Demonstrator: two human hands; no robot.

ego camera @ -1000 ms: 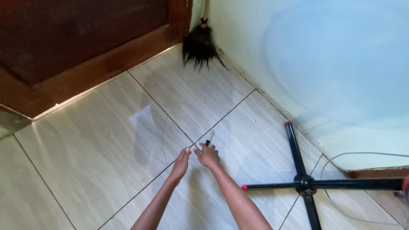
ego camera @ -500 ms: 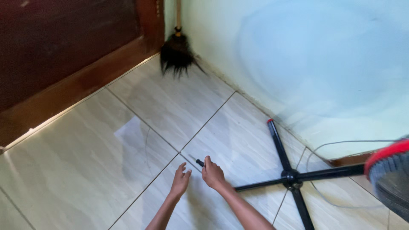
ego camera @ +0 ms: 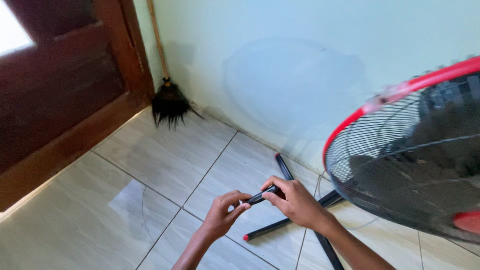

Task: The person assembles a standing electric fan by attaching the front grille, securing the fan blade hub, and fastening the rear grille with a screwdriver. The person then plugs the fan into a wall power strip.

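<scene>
Hands are both up in the lower middle of the frame, two of them, meeting over one small black tool, looks like a pen or a slim screwdriver, hard to tell which. Right hand (ego camera: 295,202) is closed around the thicker end of the black tool (ego camera: 261,195), thumb and fingers pinching it. Left hand (ego camera: 223,212) is curled in just beside it, fingertips touching the tool's lower tip, so it's gripping that end lightly. The tool sits tilted between the two hands, held above the floor (ego camera: 165,160), not lying on it.

Floor is pale grey tile with thin dark grout lines; one paler glare patch shows at lower left of the frame.

Right side of the frame is filled by one fan head (ego camera: 415,165): round wire grille with a red rim, dark blades behind it, a bit blurry. Below it is the fan's black cross base (ego camera: 280,225). I count three legs showing, two of them with red end caps, and the third runs off the bottom edge. A thin pale cord loops near the base by the wall.

Upper left has one dark brown wooden door (ego camera: 60,100) with its frame. Just right of it, one broom (ego camera: 169,102) with black bristles and a light wooden handle leans in the corner against the pale green wall (ego camera: 280,60). A round faint shadow sits on that wall.
</scene>
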